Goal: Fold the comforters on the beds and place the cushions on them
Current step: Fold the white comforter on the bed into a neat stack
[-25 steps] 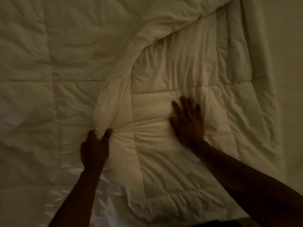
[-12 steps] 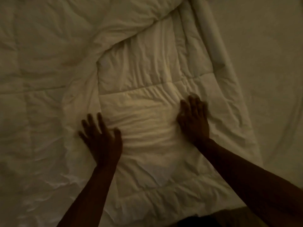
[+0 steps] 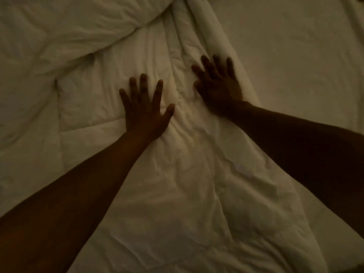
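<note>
Now both the left hand (image 3: 144, 113) and right hand (image 3: 217, 85) press flat, fingers spread, on the comforter (image 3: 187, 174); its rolled edge borders bare sheet (image 3: 295, 66) rightward

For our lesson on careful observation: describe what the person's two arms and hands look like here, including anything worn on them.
Both forearms are bare as far as the frame shows: no sleeve, watch, bracelet or glove is visible. The left hand and right hand are also bare, and no ring can be made out. The dim light leaves them in dark shadow against the pale comforter, so fine detail cannot be told.
</note>
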